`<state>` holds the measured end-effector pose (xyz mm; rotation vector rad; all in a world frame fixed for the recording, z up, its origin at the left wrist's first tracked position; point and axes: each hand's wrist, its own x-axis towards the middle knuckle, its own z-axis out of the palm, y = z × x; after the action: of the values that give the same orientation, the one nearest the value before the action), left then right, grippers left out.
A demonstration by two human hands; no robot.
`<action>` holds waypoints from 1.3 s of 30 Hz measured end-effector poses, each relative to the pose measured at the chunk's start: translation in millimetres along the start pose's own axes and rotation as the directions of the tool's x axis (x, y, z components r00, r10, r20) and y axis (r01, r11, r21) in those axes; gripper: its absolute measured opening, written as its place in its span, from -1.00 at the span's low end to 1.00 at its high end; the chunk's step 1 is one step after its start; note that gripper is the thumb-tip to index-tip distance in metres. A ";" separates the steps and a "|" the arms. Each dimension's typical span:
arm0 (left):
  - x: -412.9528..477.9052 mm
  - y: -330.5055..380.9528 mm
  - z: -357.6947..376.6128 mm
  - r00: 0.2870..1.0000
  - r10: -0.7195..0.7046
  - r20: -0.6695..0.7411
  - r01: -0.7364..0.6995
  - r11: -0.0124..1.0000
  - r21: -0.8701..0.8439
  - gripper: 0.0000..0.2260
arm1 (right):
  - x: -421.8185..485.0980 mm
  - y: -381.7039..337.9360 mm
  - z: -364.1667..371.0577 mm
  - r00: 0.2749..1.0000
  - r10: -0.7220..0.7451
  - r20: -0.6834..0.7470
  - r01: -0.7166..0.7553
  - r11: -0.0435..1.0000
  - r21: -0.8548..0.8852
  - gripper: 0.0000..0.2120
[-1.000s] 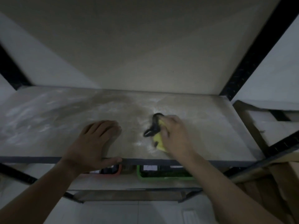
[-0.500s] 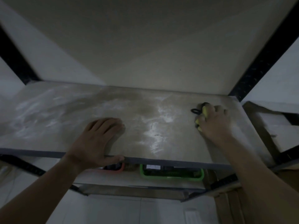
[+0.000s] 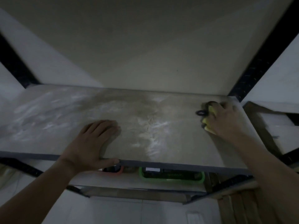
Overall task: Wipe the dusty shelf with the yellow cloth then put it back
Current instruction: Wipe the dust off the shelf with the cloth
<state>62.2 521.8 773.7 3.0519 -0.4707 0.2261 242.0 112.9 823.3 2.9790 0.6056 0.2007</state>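
The dusty shelf (image 3: 48, 110) is a pale board streaked with white dust at its left and middle. My right hand (image 3: 226, 120) presses the yellow cloth (image 3: 208, 125) onto the shelf's far right part, fingers closed over it. A dark loop (image 3: 201, 112) sticks out of the cloth to the left; most of the cloth is hidden under the hand. My left hand (image 3: 92, 143) lies flat on the shelf near its front edge, fingers spread, thumb hooked over the edge, holding nothing.
Black metal uprights (image 3: 258, 62) frame the shelf at both back corners. On the lower shelf stand a green tray (image 3: 171, 180) and a red-orange container (image 3: 119, 171). Cardboard (image 3: 267, 126) leans at the right of the rack. A pale wall stands behind.
My right hand slid the cloth from the front middle of the shelf to its far right. The left hand stayed in place. The view tilted slightly.
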 end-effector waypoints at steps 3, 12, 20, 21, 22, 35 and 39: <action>0.4 0.6 0.4 1.000 0.000 0.009 0.000 1.000 0.003 -0.13 | -2.0 -6.5 17.8 0.977 0.212 0.011 -0.211 0.962 0.176 -0.51; 1.2 4.6 -2.9 1.000 -0.005 0.007 0.005 1.000 0.028 -0.13 | -18.3 -113.2 19.2 0.954 -0.296 -0.056 0.268 0.750 0.604 -0.55; 0.7 5.6 -4.1 1.000 -0.006 -0.016 0.007 0.999 0.040 -0.14 | 16.1 42.1 23.6 0.882 0.465 -0.073 -0.420 0.847 0.325 -0.62; 0.8 5.2 -4.0 1.000 -0.003 -0.018 0.004 0.999 0.044 -0.14 | 16.4 43.6 29.8 0.852 0.523 -0.024 -0.496 0.822 0.279 -0.62; 0.7 4.6 -3.7 1.000 0.001 -0.017 0.000 0.999 0.046 -0.14 | 15.3 39.6 34.4 0.842 0.539 -0.029 -0.516 0.820 0.249 -0.62; 2.0 5.4 -5.0 0.998 0.038 -0.043 -0.036 0.998 0.060 -0.15 | 14.0 -168.8 26.2 0.994 -0.064 -0.086 0.094 0.899 0.428 -0.53; 1.7 3.2 -3.5 0.999 0.034 -0.039 -0.031 0.998 0.054 -0.14 | 24.9 -100.3 20.0 0.976 -0.002 -0.219 0.092 0.911 0.401 -0.51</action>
<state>62.3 518.5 777.4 3.0867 -0.5205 0.3051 229.3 213.3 794.3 3.3677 0.8362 0.4495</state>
